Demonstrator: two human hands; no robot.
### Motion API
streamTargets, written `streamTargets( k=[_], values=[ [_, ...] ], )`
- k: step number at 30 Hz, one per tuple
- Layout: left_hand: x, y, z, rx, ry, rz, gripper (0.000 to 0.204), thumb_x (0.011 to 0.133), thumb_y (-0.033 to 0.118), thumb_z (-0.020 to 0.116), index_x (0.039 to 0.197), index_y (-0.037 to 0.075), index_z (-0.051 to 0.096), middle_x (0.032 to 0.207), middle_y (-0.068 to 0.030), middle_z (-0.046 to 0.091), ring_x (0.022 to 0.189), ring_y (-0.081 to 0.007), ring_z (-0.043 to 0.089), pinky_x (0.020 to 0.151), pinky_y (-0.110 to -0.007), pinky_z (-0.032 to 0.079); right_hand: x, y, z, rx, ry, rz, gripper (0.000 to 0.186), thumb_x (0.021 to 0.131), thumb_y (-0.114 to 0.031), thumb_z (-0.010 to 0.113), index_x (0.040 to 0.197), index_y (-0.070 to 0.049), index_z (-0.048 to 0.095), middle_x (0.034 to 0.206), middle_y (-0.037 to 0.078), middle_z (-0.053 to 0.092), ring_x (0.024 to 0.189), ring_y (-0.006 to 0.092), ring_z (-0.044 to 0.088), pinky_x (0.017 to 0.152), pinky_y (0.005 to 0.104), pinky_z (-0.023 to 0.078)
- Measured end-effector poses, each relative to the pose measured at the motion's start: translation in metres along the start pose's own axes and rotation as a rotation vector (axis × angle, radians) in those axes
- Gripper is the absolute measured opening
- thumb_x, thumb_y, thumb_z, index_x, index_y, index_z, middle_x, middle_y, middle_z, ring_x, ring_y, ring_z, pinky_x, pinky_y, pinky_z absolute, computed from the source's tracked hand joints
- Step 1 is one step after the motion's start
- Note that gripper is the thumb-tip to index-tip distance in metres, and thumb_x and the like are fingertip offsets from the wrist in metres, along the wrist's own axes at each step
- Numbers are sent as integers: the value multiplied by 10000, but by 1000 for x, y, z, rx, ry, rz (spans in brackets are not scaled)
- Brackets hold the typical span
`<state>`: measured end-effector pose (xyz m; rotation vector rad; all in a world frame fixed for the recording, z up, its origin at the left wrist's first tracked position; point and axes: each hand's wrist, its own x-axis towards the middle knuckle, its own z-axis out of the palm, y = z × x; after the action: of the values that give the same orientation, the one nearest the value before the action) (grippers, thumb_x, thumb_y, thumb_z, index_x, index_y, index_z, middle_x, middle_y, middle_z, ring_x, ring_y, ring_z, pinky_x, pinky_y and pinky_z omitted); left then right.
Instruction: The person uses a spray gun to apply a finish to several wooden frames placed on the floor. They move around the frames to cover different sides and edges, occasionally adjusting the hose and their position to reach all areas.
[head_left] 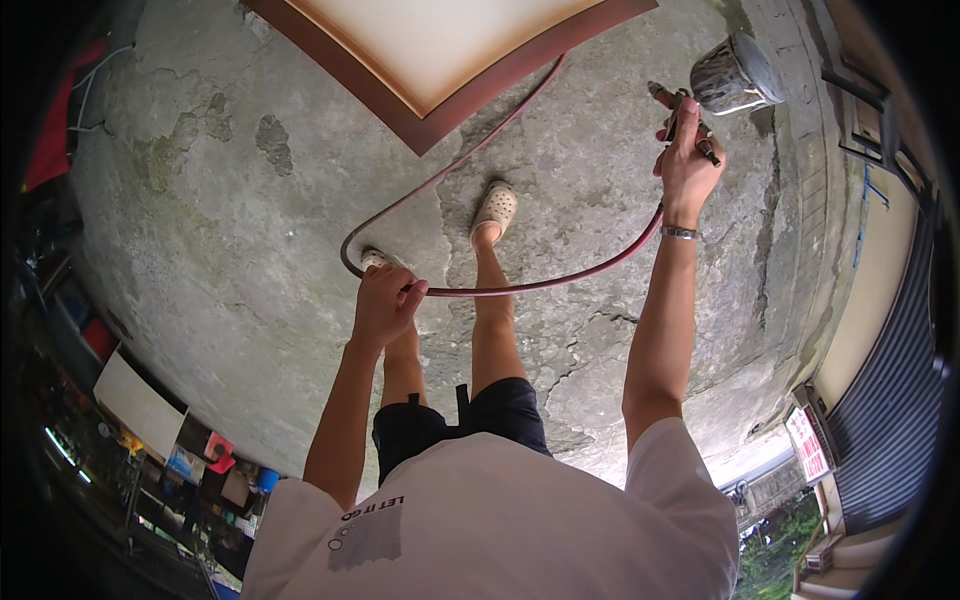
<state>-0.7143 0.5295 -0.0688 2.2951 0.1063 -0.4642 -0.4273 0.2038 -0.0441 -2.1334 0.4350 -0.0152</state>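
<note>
Wearing a white short-sleeved T-shirt [500,520] with a grey printed patch [365,535] low on its left side, and dark shorts [460,420] just above the shirt's edge. Bare forearms and bare lower legs beyond the shirt, with pale perforated clogs [495,210] on the feet, farthest from it. A thin metal bracelet [679,232] on the right wrist, well above the shirt's right sleeve.

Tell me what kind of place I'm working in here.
Probably an outdoor yard of a small workshop. The floor is cracked, stained concrete, your right hand holds a spray gun fed by a red hose, and a brown-framed panel lies on the ground.
</note>
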Motion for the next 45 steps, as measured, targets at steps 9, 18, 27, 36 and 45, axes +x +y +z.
streamTargets(
  k=[9, 18, 27, 36, 45],
  values=[
    [-41, -39, -28, 97, 30, -35, 361, 969, 279, 655, 651, 108, 669, 513, -45, 514, 561, -249, 503, 669, -399, 378, -115, 6, 25, 65, -128, 106, 478, 1018, -412, 661, 1024, 53, 768, 630, 68, 655, 597, 100, 612, 560, 273, 464],
    [-66, -52, -29, 103, 62, -34, 501, 958, 282, 672, 518, 70, 561, 481, -92, 487, 517, -285, 485, 650, -416, 372, -177, 4, 33, 56, -215, -10, 379, 1000, -338, 697, 973, 34, 761, 612, 79, 593, 544, 115, 497, 530, 307, 426],
    [-70, -52, -28, 128, 43, -18, 502, 951, 268, 684, 509, 70, 549, 475, -85, 475, 510, -283, 477, 638, -415, 373, -205, 0, 16, 23, -399, 53, 360, 994, -324, 701, 1027, 29, 767, 605, 80, 592, 547, 110, 505, 525, 296, 430],
    [-36, -21, -16, 60, 38, 9, 400, 958, 230, 660, 602, 78, 558, 529, -78, 455, 560, -276, 478, 658, -414, 368, -89, 17, 7, 6, -124, 69, 501, 1002, -448, 671, 1054, 40, 770, 628, 82, 672, 641, 114, 674, 605, 279, 514],
    [12, 12, 1, 0, 87, 11, 300, 917, 188, 699, 658, 73, 602, 564, -51, 475, 587, -258, 502, 681, -403, 390, 15, 33, -3, 72, 24, 33, 454, 1027, -463, 623, 1012, -54, 818, 601, 35, 609, 474, 90, 502, 473, 285, 413]
  ],
)
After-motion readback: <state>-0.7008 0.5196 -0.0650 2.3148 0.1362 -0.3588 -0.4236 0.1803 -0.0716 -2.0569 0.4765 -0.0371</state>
